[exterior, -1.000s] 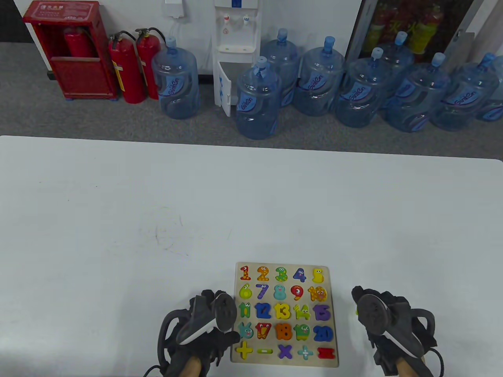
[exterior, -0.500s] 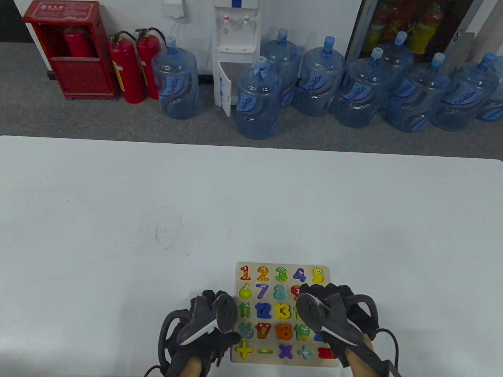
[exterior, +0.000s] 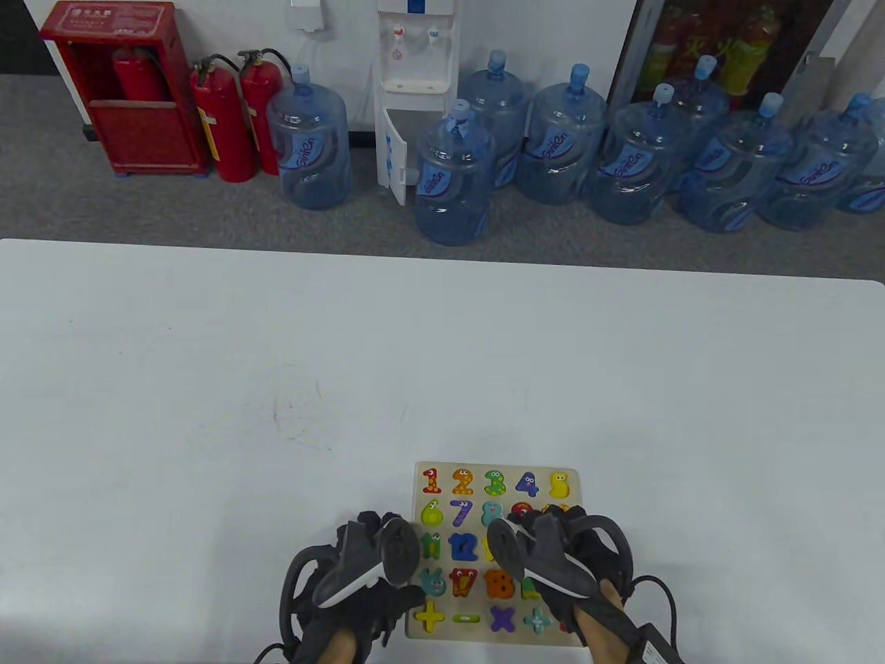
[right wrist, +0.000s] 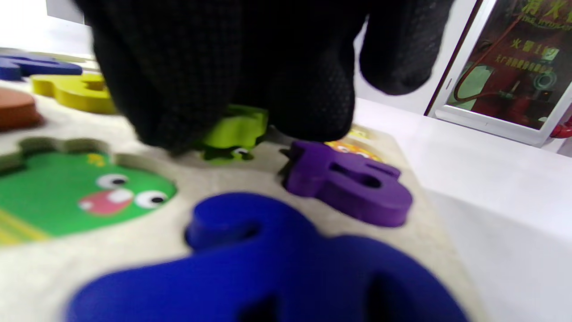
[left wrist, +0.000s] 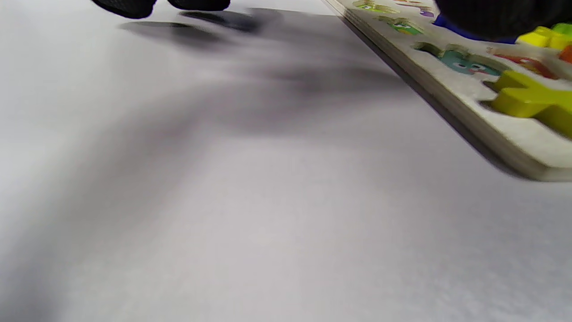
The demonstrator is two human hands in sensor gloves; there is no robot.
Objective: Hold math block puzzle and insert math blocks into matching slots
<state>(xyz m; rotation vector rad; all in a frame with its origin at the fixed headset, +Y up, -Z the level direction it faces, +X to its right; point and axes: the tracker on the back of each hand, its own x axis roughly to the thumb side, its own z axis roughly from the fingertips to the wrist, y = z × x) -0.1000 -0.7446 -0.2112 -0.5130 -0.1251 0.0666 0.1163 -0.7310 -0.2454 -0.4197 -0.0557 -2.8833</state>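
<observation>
Puzzle (exterior: pixel 442 484) flat on table (exterior: pixel 207 346), near front edge, most blocks seated in slots. Right hand (exterior: pixel 553 553) over board's right-middle rows, fingers (right wrist: pixel 201 89) down on lime block (right wrist: pixel 234 129), which sits raised, above its slot; actual grip on it hidden by glove. Purple block (right wrist: pixel 348 183) and blue block (right wrist: pixel 268 264) just beside, seated. Left hand (exterior: pixel 359 574) at board's left edge, fingertips (left wrist: pixel 129 5) touching table; contact with board unclear, grip unreadable. Water jugs (exterior: pixel 453 180) and extinguishers (exterior: pixel 228 124) on floor beyond table.
</observation>
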